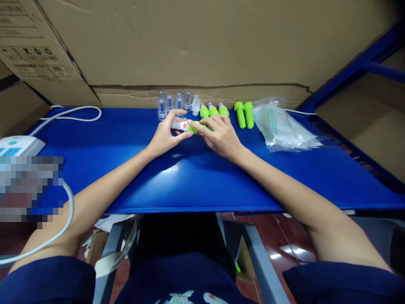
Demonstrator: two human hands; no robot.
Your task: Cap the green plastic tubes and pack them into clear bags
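Observation:
Between my two hands lies a small green ribbed piece with a clear cap, held sideways just above the table; a red mark shows near its middle. My left hand is closed on the clear cap end, thumb and fingers around it. The fingers of my right hand close over the green end and partly hide it. Behind my left hand stand several clear plastic caps. Just beyond my right hand are three green pieces with clear tips, partly covered by its fingers.
Two green screw-shaped pieces lie right of my right hand, beside a clear plastic bag with pale contents. A white power strip and its cable are at left. Cardboard walls the back of the blue table.

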